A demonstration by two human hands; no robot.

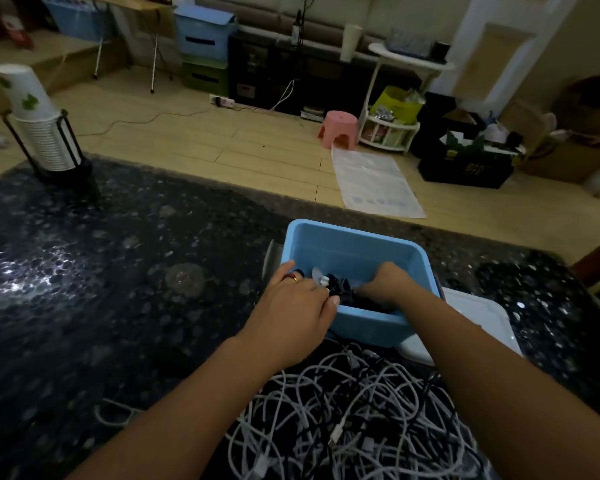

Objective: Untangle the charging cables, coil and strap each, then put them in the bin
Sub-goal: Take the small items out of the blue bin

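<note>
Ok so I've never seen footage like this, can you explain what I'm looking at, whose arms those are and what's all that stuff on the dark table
There is no machine here. This is one picture from a camera worn on a person's head, looking forward and down, so the two arms are the wearer's own.

Both hands reach into a light blue bin standing on a dark speckled table. The left hand, wearing a ring, rests at the bin's near left corner. The right hand is inside, its fingers curled on a dark bundle there; it is too dim to say exactly what that is.

Nearer the wearer lies a tangled pile of cables, mostly white, some dark. At the far left stands a stack of paper cups in a holder.
</note>
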